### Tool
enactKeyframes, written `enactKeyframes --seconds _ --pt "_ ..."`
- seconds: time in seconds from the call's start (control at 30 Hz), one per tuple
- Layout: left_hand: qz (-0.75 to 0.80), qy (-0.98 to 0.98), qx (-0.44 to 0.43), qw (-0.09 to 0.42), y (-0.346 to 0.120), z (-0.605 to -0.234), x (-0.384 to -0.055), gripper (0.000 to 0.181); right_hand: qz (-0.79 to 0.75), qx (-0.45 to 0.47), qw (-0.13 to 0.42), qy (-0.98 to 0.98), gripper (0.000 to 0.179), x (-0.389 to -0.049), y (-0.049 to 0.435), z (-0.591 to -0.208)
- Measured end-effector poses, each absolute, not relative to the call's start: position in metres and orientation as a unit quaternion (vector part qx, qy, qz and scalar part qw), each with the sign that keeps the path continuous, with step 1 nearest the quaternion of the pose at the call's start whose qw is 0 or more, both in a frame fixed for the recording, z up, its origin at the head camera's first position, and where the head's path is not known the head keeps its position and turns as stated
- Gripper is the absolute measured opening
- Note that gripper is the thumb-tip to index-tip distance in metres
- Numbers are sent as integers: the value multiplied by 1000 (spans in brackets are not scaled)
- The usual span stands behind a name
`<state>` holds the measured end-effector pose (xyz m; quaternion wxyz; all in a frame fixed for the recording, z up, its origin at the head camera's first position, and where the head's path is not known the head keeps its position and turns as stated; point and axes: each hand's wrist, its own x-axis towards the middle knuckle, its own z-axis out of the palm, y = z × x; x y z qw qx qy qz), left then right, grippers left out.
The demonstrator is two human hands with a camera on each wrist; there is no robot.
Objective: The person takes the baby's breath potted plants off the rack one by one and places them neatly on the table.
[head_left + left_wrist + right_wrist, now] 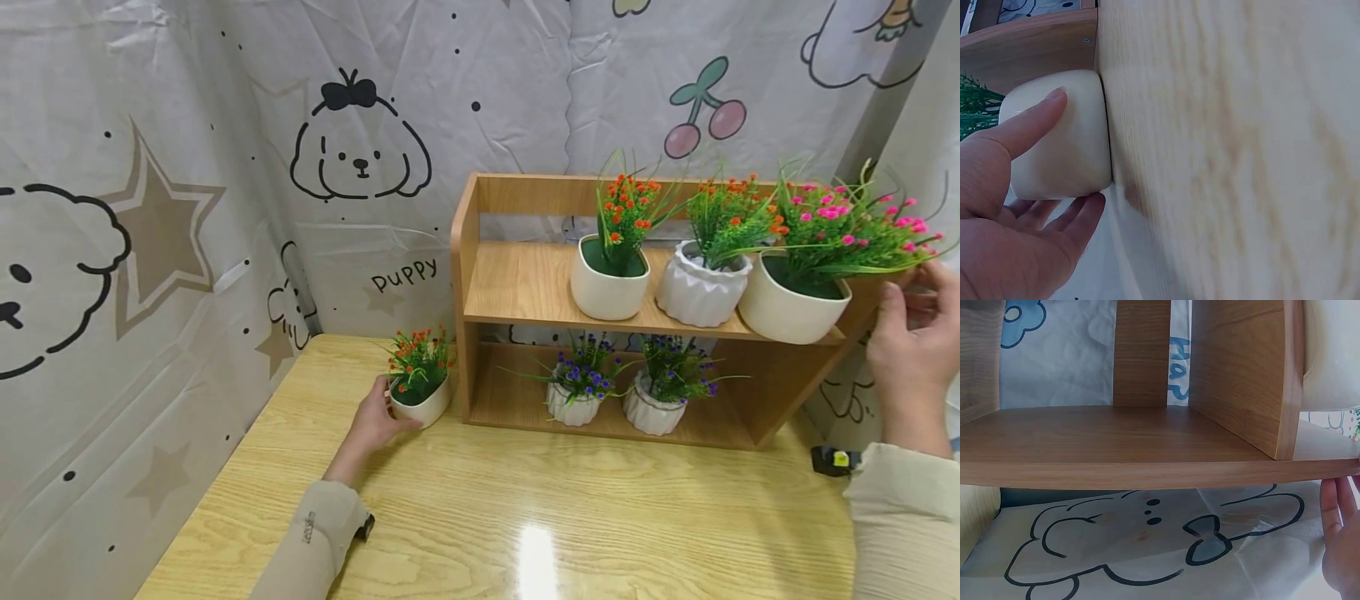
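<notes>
At the shelf's left end, my left hand (378,417) grips a cream pot of orange-red flowers (423,408) standing on the table. In the left wrist view, the thumb lies along one side of the pot (1063,140) and the fingers hold its other side. My right hand (915,350) is at the upper right end of the wooden shelf (525,287). The right wrist view shows straight fingers (1330,509) against the outside of its side panel (1147,475). Pink flowers partly overlap that hand in the head view.
On the upper board stand an orange-flowered cream pot (609,292), a ribbed white pot (701,292) and a pink-flowered cream pot (795,308). Two ribbed pots with purple flowers (573,408) sit below. A small black object (831,461) lies near the right sleeve. Printed curtains surround the table (465,517).
</notes>
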<state>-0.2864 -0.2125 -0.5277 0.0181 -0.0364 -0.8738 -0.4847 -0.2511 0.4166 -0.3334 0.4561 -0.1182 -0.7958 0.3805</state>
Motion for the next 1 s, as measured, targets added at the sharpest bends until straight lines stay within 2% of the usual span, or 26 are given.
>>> enactKeyframes --seconds 0.27,0.47,0.6,0.73,0.87,1.0 --pt "-495 -867 -47 14 -213 -527 -287 91 392 -100 475 -782 39 -253 420 -333" --pt "-530 -845 -65 20 -222 -513 -281 112 382 -83 498 -774 38 -254 420 -333" --pt "-555 -826 -74 65 -230 -484 -272 122 358 -85 504 -781 39 -253 416 -332" --pt "-560 -813 -83 138 -232 -446 -261 124 350 -84 515 -778 38 -247 403 -327" --pt "-560 -793 -111 213 -222 -409 -244 121 357 -77 526 -768 37 -244 396 -322" --pt "-565 -771 -148 254 -195 -369 -226 111 359 -83 517 -772 38 -249 407 -327"
